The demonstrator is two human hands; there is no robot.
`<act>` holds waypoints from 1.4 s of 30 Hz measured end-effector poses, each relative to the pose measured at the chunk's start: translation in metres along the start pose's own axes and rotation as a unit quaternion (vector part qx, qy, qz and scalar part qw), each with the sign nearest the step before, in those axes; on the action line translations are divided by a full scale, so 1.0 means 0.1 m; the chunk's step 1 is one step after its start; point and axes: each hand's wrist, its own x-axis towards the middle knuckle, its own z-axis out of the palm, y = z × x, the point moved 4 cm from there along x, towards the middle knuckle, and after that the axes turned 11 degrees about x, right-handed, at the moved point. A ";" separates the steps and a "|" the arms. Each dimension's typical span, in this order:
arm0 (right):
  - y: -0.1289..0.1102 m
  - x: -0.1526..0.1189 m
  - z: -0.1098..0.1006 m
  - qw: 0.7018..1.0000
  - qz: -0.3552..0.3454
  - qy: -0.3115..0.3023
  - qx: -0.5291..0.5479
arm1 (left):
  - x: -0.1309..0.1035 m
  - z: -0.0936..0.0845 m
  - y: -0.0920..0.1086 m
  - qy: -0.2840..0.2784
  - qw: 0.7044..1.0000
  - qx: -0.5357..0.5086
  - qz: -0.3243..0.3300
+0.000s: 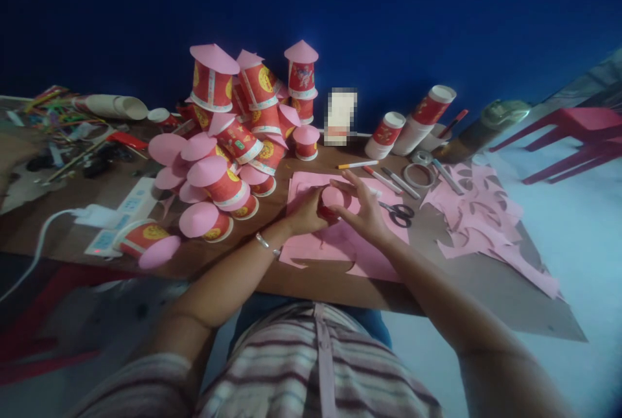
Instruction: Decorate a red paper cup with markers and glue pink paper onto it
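Above a stack of pink paper sheets (379,249), a small red paper cup (326,211) with a round pink paper top (333,196) sits between my two hands. My left hand (308,212) is wrapped around the cup's side. From the right, my right hand (363,207) curves over it, thumb and fingers at the edge of the pink top. Parts of the cup are hidden by the fingers. Black-handled scissors (401,214) lie just right of my right hand. To the left stand and lie many red cups (212,89) with pink cone roofs.
Pink paper scraps (479,217) cover the table's right side. Behind the sheets lie pens (358,164) and a tape roll (418,175). Stacked cups (385,136) lean near the wall. A power strip (127,210) with a white cable is at left; a red stool (578,133) stands right.
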 end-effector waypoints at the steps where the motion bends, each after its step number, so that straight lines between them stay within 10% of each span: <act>1: -0.01 -0.01 0.00 1.000 0.000 0.002 0.001 | 0.00 -0.01 0.02 -0.012 1.000 0.003 0.002; 22: 0.01 -0.09 0.01 0.997 -0.038 0.046 0.044 | 0.00 0.04 -0.09 -0.015 0.999 0.037 -0.001; 32: 0.06 -0.22 -0.01 0.996 -0.043 0.070 -0.017 | 0.01 0.02 -0.20 -0.023 0.927 -0.369 -0.053; 42: 0.06 -0.25 0.05 0.989 -0.047 0.055 -0.130 | 0.01 0.08 -0.11 0.009 0.922 -0.372 -0.105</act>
